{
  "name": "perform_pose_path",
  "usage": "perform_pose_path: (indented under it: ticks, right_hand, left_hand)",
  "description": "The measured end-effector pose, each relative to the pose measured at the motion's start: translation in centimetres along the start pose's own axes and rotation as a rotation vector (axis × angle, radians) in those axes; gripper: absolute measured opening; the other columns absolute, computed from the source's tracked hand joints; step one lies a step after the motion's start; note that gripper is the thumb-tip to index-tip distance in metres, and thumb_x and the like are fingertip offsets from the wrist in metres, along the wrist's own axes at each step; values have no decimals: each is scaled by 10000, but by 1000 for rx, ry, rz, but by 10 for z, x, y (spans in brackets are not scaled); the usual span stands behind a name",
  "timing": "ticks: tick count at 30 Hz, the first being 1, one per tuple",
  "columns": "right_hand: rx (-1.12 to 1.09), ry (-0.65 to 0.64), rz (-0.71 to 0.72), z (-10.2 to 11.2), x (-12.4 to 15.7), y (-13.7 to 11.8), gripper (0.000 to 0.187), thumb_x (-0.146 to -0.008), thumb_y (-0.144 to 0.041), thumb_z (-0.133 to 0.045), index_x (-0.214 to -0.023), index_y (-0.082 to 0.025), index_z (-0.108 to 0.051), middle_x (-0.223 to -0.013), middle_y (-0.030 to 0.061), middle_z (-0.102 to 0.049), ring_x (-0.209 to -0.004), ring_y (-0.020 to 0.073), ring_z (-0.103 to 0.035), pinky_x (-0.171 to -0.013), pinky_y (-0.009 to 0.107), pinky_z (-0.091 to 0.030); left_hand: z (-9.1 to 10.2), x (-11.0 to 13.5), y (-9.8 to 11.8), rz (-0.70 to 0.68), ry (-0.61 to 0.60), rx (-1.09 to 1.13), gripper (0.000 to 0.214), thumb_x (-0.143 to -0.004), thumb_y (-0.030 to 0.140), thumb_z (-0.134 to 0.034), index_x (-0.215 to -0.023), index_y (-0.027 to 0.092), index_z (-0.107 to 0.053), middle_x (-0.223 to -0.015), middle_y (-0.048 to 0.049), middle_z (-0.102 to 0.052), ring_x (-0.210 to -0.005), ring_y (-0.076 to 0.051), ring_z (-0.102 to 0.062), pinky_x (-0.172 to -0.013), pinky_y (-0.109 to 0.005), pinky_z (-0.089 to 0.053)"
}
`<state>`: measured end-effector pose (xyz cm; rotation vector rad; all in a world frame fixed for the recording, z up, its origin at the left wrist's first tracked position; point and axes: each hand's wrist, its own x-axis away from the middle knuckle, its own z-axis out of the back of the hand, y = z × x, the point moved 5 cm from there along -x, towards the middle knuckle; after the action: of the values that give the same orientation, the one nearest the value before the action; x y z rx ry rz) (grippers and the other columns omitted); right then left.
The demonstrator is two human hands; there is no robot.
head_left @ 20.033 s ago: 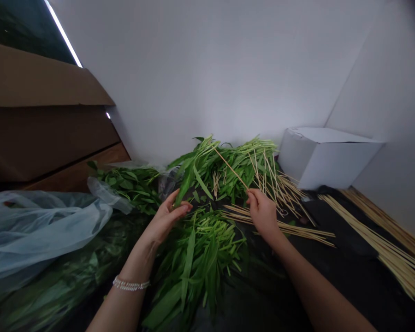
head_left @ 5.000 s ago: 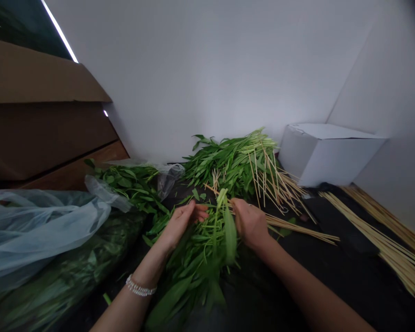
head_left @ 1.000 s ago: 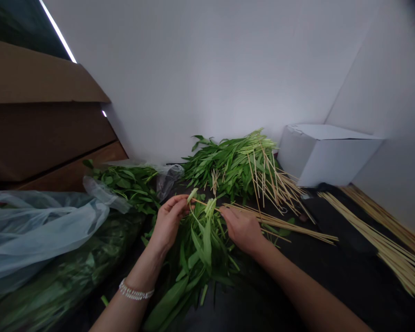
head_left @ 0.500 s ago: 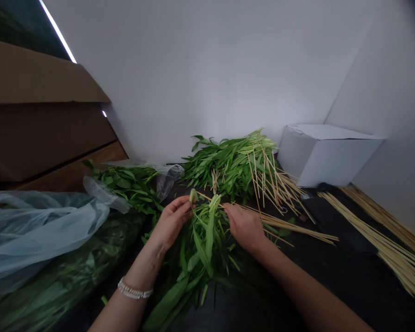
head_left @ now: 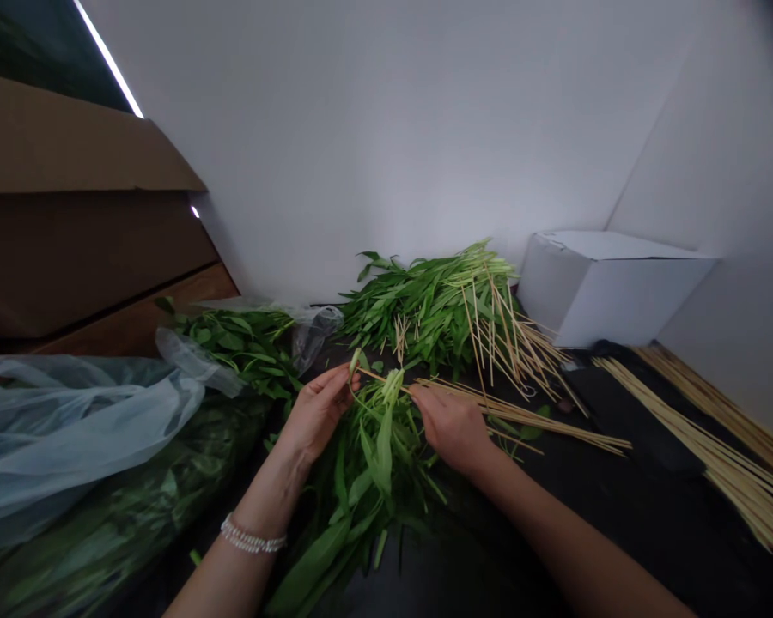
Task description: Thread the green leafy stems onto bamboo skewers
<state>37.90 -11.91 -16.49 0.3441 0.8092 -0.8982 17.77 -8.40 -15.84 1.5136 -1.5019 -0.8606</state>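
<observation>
In my right hand (head_left: pixel 454 427), closed in a pinch, is a thin bamboo skewer (head_left: pixel 371 373) that slants up to the left. Folded pale stems of leafy greens (head_left: pixel 392 386) are bunched on the skewer just left of those fingers, their long narrow leaves hanging down. My left hand (head_left: pixel 320 414), with a beaded bracelet on its wrist, pinches a single green stem (head_left: pixel 355 360) at the skewer's far tip. Whether the tip has gone through this stem I cannot tell. Loose greens (head_left: pixel 322 558) lie beneath both hands.
Behind are a heap of skewered greens (head_left: pixel 418 292) and a white box (head_left: pixel 624 292). Loose skewers (head_left: pixel 534 416) lie right of my right hand, with more skewer bundles (head_left: pixel 702 455) farther right. Left are bagged greens (head_left: pixel 232 335), a plastic bag (head_left: pixel 83 429) and a cardboard box (head_left: pixel 70 249).
My right hand and the bunched stems have shifted slightly left and down. More of the skewer shows between the bunch and my left fingers, which still pinch the stem.
</observation>
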Motion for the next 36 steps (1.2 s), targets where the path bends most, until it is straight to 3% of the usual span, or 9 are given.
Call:
perform_pose_path:
  ticks: [22, 36]
  right_hand:
    - [41, 18, 38, 0, 0, -3, 264, -949, -159, -408, -1066, -158, -645, -705, 10, -635, -557, 126, -560, -534, 274, -330]
    - [-6, 12, 31, -4, 3, -7, 282, -937, -123, -388, -1065, -140, -639, -725, 27, -646, -592, 134, -587, -554, 262, -367]
  left_hand:
    - [1, -3, -1, -12, 13, -43, 312, -568, 292, -867, -819, 137, -764, -721, -25, -719, -658, -92, -609, -658, -196, -482]
    - [1, -4, -4, 16, -23, -84, 299, -540, 288, -879, -763, 128, -762, -696, -24, -715, -652, -98, -613, -668, -191, -500]
